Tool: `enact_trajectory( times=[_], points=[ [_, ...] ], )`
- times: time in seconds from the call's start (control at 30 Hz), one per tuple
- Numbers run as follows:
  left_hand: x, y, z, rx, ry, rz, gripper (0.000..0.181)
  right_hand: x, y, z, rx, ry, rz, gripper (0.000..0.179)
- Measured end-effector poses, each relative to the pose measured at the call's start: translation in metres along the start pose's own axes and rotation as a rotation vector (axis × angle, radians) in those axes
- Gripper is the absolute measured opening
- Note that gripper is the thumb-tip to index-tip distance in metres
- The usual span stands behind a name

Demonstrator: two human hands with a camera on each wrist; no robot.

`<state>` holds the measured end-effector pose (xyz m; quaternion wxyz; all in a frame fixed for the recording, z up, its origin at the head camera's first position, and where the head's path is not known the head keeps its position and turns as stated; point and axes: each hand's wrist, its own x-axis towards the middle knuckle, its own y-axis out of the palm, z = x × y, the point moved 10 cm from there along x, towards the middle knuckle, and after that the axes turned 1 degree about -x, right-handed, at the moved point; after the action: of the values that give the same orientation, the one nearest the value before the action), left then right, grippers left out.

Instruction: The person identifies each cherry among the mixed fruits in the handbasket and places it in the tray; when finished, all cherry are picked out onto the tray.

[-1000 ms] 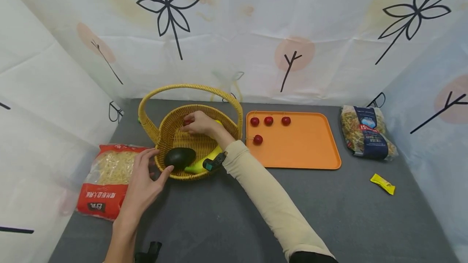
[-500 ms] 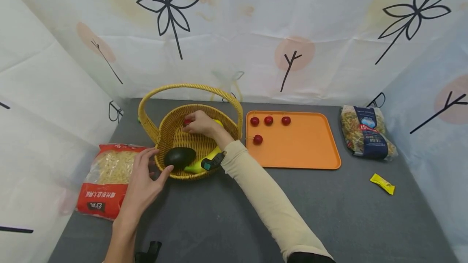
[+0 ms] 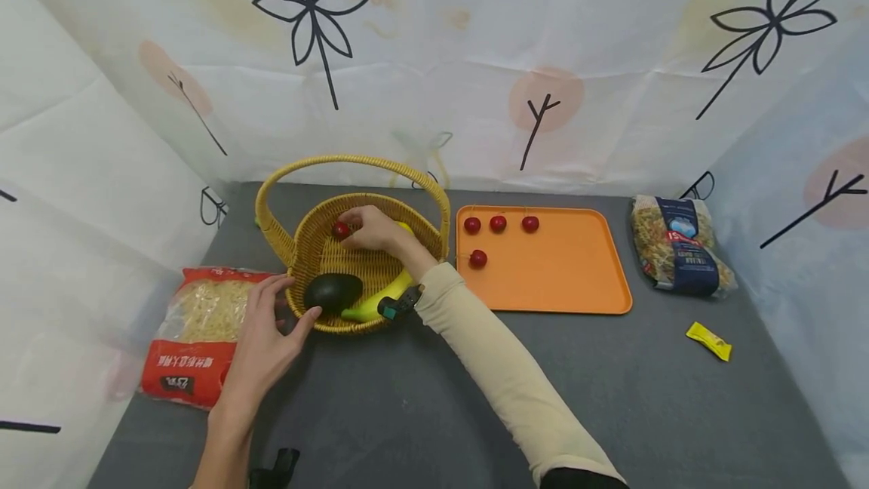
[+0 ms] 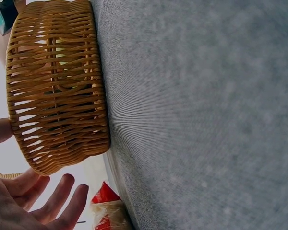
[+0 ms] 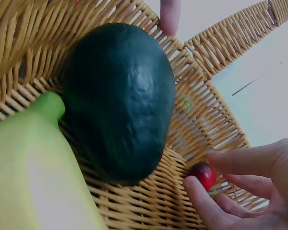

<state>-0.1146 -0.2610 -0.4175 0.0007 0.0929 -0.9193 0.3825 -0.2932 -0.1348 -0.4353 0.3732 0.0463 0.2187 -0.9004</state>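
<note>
My right hand (image 3: 376, 229) reaches into a yellow wicker basket (image 3: 400, 206). Its thumb and index finger pinch a red cherry (image 5: 205, 177) at the far left inside wall, one fingertip on either side of it. A dark green avocado (image 3: 333, 293) lies in the near left of the basket, beside a banana (image 5: 36, 177) partly hidden by my right wrist. My left hand (image 3: 268, 342) rests against the basket's near left rim. In the left wrist view, its thumb and index fingertips touch the rim while the other fingers (image 4: 69, 203) extend loosely outside.
An orange tray (image 3: 557, 278) with several cherries (image 3: 498, 224) stands right of the basket. One pasta bag (image 3: 204, 338) lies left, partly behind my left hand; another bag (image 3: 682, 247) is far right. A yellow wrapped candy (image 3: 709, 341) lies front right. The basket's tall handle (image 3: 353, 162) arches upward.
More of the cherry shows now, at the left of my right fingertips, where the fingers covered most of it earlier. The left hand and the basket have stayed in place.
</note>
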Motion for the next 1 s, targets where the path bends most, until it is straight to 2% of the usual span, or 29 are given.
enact_trajectory(
  times=[0.17,0.47,0.6,0.77,0.9,1.0],
  points=[
    [0.001,0.001,0.001,-0.003,-0.008,0.009,0.073,0.003,0.01,-0.002,0.13,0.036,0.054,0.063],
    [0.001,0.002,0.001,0.003,-0.015,0.01,0.073,0.009,0.018,-0.007,0.284,0.084,0.069,0.067],
    [0.001,0.002,0.001,-0.001,-0.015,0.012,0.073,0.009,0.014,-0.004,0.268,0.056,0.019,0.06],
    [0.0,0.002,0.001,-0.007,-0.011,0.014,0.073,0.002,0.005,0.01,0.211,-0.035,-0.023,0.047],
    [0.0,0.001,0.001,-0.009,-0.008,0.018,0.073,-0.013,0.0,0.027,0.168,-0.124,-0.012,0.044],
    [0.0,0.001,0.001,-0.01,-0.004,0.023,0.074,-0.029,-0.005,0.04,0.091,-0.191,-0.015,0.043]
  ],
)
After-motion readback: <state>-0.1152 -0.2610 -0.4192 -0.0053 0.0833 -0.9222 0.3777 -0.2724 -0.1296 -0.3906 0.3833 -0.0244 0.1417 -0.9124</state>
